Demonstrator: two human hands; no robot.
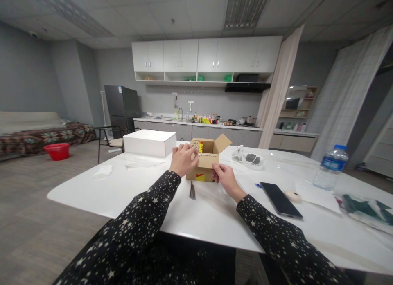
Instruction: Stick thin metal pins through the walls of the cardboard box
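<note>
A small brown cardboard box (201, 173) with yellow and red labels stands on the white table in front of me, its top flaps raised. My left hand (184, 159) is closed at the box's left flap, fingers curled over its edge; part of the grip is hidden. The right corner of the front flap is pinched between thumb and fingers of my right hand (226, 178). Several thin dark metal rods, perhaps nails (192, 191), lie on the table just before the box. What the box holds is mostly hidden.
Behind my left hand sits a white box (149, 142). To the right lie a black phone (281, 200), a water bottle (331, 168), a plastic-wrapped packet (367, 209) and white corded items (250, 158). A crumpled tissue (103, 171) rests at the left on the table (138, 195).
</note>
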